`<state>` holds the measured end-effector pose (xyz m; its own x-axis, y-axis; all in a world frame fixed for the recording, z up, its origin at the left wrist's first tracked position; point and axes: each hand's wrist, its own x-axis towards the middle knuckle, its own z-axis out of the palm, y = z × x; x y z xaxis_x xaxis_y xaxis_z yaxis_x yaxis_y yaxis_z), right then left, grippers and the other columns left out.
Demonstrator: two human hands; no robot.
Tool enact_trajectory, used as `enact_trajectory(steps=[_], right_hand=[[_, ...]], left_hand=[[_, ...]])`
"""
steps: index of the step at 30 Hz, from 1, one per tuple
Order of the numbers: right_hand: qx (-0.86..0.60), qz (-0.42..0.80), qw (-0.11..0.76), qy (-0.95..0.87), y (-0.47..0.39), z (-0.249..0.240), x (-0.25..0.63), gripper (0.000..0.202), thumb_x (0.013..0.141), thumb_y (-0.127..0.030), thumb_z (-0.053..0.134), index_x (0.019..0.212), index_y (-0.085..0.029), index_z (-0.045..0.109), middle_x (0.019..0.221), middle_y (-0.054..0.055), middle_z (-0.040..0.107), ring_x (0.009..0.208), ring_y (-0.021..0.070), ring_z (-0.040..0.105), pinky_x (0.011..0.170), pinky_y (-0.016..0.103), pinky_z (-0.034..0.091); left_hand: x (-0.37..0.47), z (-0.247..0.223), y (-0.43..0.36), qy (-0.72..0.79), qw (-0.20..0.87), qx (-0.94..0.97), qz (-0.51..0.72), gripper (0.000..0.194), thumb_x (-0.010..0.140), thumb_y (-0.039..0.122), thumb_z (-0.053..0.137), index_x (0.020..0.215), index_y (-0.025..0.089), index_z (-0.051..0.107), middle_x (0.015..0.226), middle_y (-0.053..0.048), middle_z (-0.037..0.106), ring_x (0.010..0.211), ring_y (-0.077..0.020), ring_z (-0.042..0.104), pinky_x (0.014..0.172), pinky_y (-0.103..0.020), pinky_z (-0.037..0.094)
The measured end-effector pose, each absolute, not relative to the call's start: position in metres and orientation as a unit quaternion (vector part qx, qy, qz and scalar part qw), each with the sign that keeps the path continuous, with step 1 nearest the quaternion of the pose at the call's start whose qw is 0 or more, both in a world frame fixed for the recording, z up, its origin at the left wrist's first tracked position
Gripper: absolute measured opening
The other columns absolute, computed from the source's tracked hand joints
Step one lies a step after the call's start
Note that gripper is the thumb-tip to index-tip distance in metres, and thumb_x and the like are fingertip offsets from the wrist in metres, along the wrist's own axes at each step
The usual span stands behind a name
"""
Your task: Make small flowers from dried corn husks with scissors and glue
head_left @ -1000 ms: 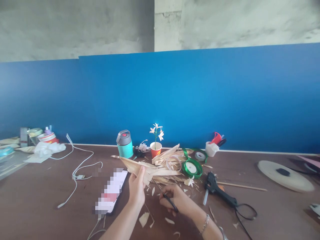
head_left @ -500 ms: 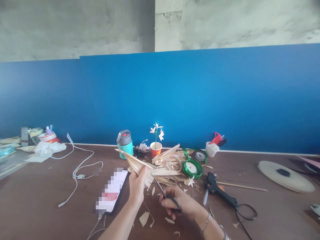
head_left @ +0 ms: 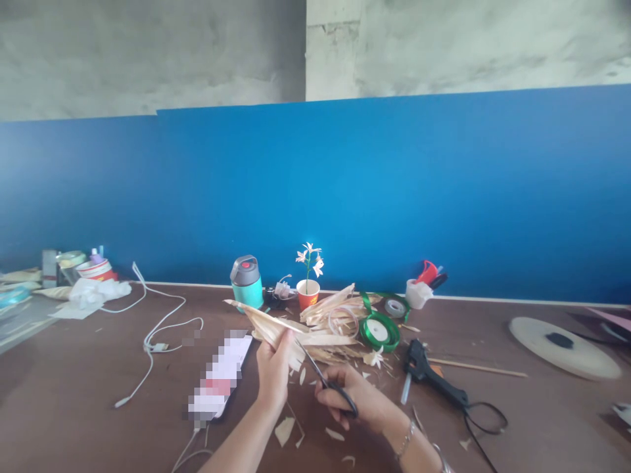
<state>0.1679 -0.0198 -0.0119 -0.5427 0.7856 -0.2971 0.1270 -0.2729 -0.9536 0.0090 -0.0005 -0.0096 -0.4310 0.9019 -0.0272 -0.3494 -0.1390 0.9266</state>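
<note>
My left hand (head_left: 274,368) is closed on a pale dried corn husk (head_left: 261,323), whose pointed tip reaches up and left. Fingers of my right hand (head_left: 352,397) wrap the dark handles of a pair of scissors (head_left: 311,363). The blades meet the husk's edge beside my left thumb; how far they are apart I cannot make out. Behind the hands lies a pile of dried husks (head_left: 328,309). Small husk scraps (head_left: 284,430) are strewn on the brown table below. A cut white flower (head_left: 374,357) rests right of the pile.
A phone (head_left: 221,378) with a cable lies left of my hands. At the back stand a teal flask (head_left: 247,286) and a paper cup (head_left: 308,295) holding white flowers. Green ribbon rolls (head_left: 378,332), a black glue gun (head_left: 434,374) and a round disc (head_left: 564,347) sit to the right.
The husk's tip has dipped slightly down and left. My left hand has shifted a little to the right, and the scissors stay at the husk.
</note>
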Motion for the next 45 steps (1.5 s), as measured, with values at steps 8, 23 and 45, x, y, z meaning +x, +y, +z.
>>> enact_trajectory(steps=[8, 23, 45], right_hand=[[-0.412, 0.683, 0.257, -0.546, -0.019, -0.012, 0.167, 0.029, 0.061, -0.035, 0.073, 0.073, -0.013, 0.057, 0.040, -0.007, 0.050, 0.032, 0.0035, 0.038, 0.031, 0.014, 0.031], [-0.417, 0.666, 0.253, -0.564, -0.020, -0.009, 0.168, 0.029, 0.065, -0.037, 0.072, 0.070, -0.014, 0.055, 0.039, -0.009, 0.046, 0.031, 0.0027, 0.035, 0.030, 0.014, 0.025], [-0.438, 0.644, 0.259, -0.571, -0.020, -0.008, 0.168, 0.027, 0.064, -0.033, 0.074, 0.070, -0.015, 0.055, 0.043, -0.010, 0.042, 0.032, 0.0023, 0.033, 0.029, 0.015, 0.023]], left_hand=[[0.009, -0.008, -0.001, 0.491, 0.445, 0.288, 0.691, 0.040, 0.060, 0.044, 0.075, 0.082, 0.011, 0.068, 0.063, -0.003, 0.069, 0.057, -0.0189, 0.063, 0.051, -0.025, 0.046], [0.007, -0.015, 0.000, 0.495, 0.438, 0.317, 0.680, 0.040, 0.067, 0.044, 0.071, 0.088, 0.010, 0.067, 0.068, -0.005, 0.070, 0.062, -0.0207, 0.064, 0.054, -0.025, 0.047], [0.010, -0.001, -0.002, 0.499, 0.446, 0.278, 0.689, 0.035, 0.059, 0.043, 0.076, 0.072, 0.012, 0.066, 0.051, 0.001, 0.062, 0.046, -0.0138, 0.055, 0.043, -0.021, 0.041]])
